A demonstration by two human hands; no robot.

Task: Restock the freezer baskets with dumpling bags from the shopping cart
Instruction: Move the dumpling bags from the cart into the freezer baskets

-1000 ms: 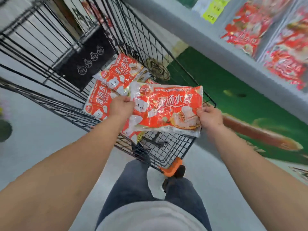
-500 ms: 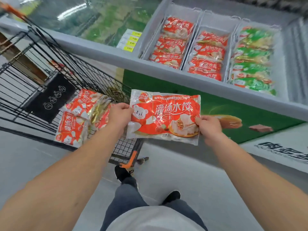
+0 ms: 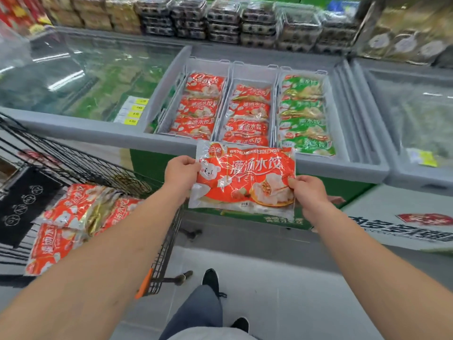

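Gripping bag [image 3: 245, 177] edges, hands [image 3: 181, 171] apart

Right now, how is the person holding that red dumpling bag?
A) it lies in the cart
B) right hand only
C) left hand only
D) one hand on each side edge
D: the left hand and right hand each pinch a side edge of the red dumpling bag.

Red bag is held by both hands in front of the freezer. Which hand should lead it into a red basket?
Probably the left. The left hand grips the bag's upper left corner, just below the red baskets. The right hand pinches the lower right edge, farther from them.
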